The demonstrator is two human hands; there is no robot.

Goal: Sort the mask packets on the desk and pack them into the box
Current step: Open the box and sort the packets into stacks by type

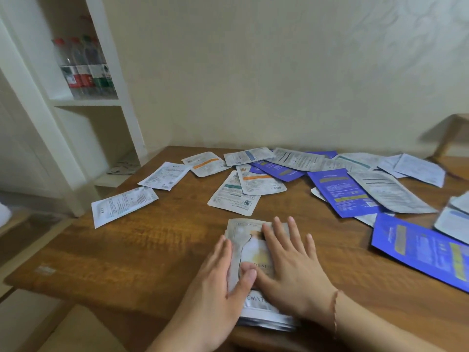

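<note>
Two hands are on one stack of mask packets (250,252) near the front edge of the wooden desk (142,250). The right hand (291,265) lies flat on top of the stack with its fingers spread, pressing down, not curled around anything. The left hand (218,288) is against the stack's left side, fingers straight along the edge and its thumb laid over the top packet, so it's a loose open hold rather than a real pinch. The stack is silvery, with a pale bottle printed on the top packet, and its near end hangs a bit over the desk edge. Everything else sits farther back from the stack: a white packet (121,205) off to the far left of it, another white one (165,176) beyond that, and a couple of overlapping white packets (233,196) straight behind the stack. To the right of the stack there's a messy spread of blue packets (342,191) mixed with white ones, and a big blue packet (421,250) closest on that side. I can't see any box in view. Behind the desk's left corner stands a white shelf (86,102) with water bottles (83,67) on it.
</note>
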